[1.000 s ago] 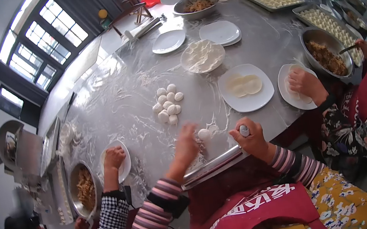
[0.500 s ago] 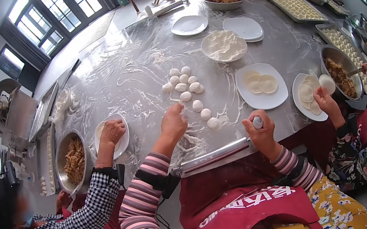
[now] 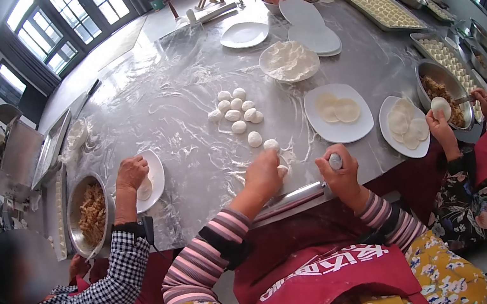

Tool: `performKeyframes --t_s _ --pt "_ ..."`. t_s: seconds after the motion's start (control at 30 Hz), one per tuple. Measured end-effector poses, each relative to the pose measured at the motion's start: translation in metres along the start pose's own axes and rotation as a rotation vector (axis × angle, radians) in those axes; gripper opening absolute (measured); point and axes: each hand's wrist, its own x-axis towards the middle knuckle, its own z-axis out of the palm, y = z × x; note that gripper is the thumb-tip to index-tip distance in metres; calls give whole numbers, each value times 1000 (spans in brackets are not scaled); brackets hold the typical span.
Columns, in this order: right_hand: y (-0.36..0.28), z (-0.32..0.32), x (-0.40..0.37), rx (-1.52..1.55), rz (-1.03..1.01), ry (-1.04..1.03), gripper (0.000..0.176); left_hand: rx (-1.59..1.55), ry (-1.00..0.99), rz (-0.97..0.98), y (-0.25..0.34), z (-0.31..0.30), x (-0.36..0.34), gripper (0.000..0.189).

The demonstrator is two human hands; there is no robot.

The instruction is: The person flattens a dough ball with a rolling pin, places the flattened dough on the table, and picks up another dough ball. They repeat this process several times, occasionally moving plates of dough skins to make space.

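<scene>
My right hand (image 3: 340, 173) is wrapped round the handle of a metal rolling pin (image 3: 293, 198), which lies along the table's near edge. My left hand (image 3: 264, 174) is over the floury table in front of the pin, its fingers closed round a dough ball (image 3: 283, 170) that shows only in part. Just beyond it sit two more dough balls, the nearer one (image 3: 271, 145) close to my fingers. Farther off, several white dough balls (image 3: 239, 127) lie in a loose cluster. A square white plate (image 3: 343, 134) right of them holds round dough wrappers (image 3: 347, 110).
A bowl of flour (image 3: 290, 63) and white plates (image 3: 244, 34) stand farther back. On the left, a co-worker's hand is over a plate (image 3: 157, 173) beside a filling bowl (image 3: 92, 216). A right-hand co-worker holds a wrapper near another plate (image 3: 408, 152). Dumpling trays (image 3: 376, 4) stand at right.
My left hand has moved right and closer, from beside the cluster to the nearest dough ball. My right hand stays on the pin. Across the table, a person now holds a plate tilted.
</scene>
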Motion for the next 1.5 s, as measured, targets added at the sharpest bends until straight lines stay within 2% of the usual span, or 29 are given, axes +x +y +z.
performKeyframes --t_s 0.1,0.17,0.27,0.33,0.4,0.43,0.47,0.53,0.57,0.6,0.67,0.8,0.87,0.9,0.97,1.07,1.1,1.17,1.2,1.27,1.33,1.4,1.47,1.5 --pt "-1 7 16 13 16 -20 22 -41 -15 -41 -6 -3 -7 22" --pt "-7 16 35 -40 -117 -9 22 -201 -95 -63 -15 -3 -4 20" --pt "-1 34 56 -63 -192 13 21 -162 -214 -83 -21 -4 9 17" --pt "12 35 52 -94 -157 10 20 -201 -246 -113 -23 -5 11 14" --pt "20 29 41 -262 -316 32 20 -197 -289 -64 -26 -12 12 12" --pt "17 20 33 -378 -381 14 21 -192 -246 -31 -27 -10 7 12" --pt "17 22 31 -376 -384 11 21 -193 -242 -34 -29 -10 6 12" --pt "16 21 23 -52 -85 65 21 -209 -229 -42 -27 -6 0 12" --pt "14 25 34 -315 -331 60 21 -208 -249 -39 -25 -5 -2 12" --pt "18 34 44 -322 -325 69 21 -180 -243 -49 -21 -6 3 12" --pt "26 50 59 -97 -56 21 21 -148 -226 -47 -18 -8 13 11" --pt "17 40 51 -93 -94 33 21 -197 -295 -21 -20 -14 11 10" --pt "15 17 30 -534 -476 -36 21 -232 -337 -20 -25 -16 4 11" --pt "13 17 26 -532 -480 -42 21 -280 -287 11 -29 -14 1 12" --pt "10 13 12 -232 -160 51 22 -347 -254 62 -31 -10 -3 14" --pt "22 41 43 -144 -36 54 22 -175 -308 30 -15 -16 6 12" --pt "23 48 54 -142 -38 64 22 -71 -203 108 -26 -4 11 11" --pt "23 61 65 49 118 -35 23 -89 -220 74 -21 -8 15 10" --pt "23 57 62 51 119 -33 23 -119 -233 36 -21 -9 16 9" --pt "23 38 50 -115 -44 -50 23 -160 -275 59 -23 -9 14 9" --pt "9 15 25 -103 -39 -46 23 -205 -311 73 -28 -9 8 9" --pt "7 12 21 -86 -26 -34 23 -401 -289 48 -31 -9 3 7" --pt "18 21 33 -325 -237 -26 23 -319 -302 85 -32 -7 3 8" --pt "26 34 45 -287 -257 3 24 -238 -291 132 -30 -9 7 8"
